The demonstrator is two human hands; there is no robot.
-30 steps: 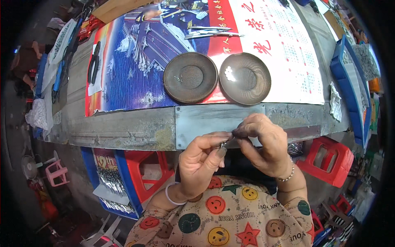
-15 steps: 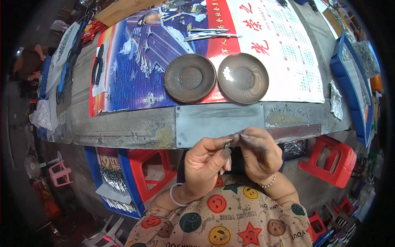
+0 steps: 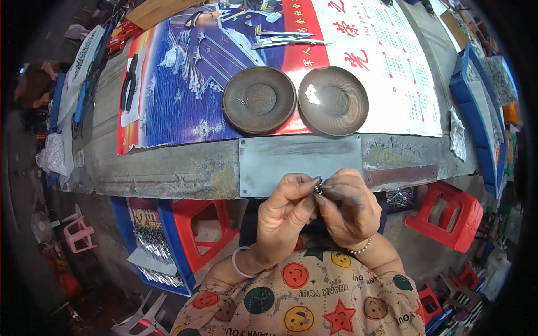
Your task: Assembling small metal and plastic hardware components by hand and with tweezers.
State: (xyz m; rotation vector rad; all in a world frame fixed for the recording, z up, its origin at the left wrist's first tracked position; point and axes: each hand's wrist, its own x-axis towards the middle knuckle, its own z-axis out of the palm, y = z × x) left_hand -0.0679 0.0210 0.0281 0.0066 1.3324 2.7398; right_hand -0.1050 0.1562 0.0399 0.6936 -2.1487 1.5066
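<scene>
My left hand (image 3: 286,215) and my right hand (image 3: 352,208) meet at the front edge of the table, fingertips together. Between them is a small dark metal piece (image 3: 318,187), pinched from both sides; its exact kind is too small to make out. Beyond my hands lie two round dishes. The left dark wooden dish (image 3: 232,112) has a few tiny thin bits in it. In the right wooden dish (image 3: 356,115) sits a cluster of small white pieces (image 3: 311,94). A grey metal plate (image 3: 269,162) is fixed to the table edge just past my fingers.
A calendar poster (image 3: 185,120) covers the tabletop, with several tweezers (image 3: 283,40) and black-handled pliers (image 3: 130,84) on it. Blue trays stand at the right (image 3: 487,151) and below the left edge (image 3: 185,246). Red stools (image 3: 471,224) flank me.
My fingertips have turned and drawn together around the small metal piece, which now shows between both hands. My right thumb has come into view against it. The view has shifted slightly.
</scene>
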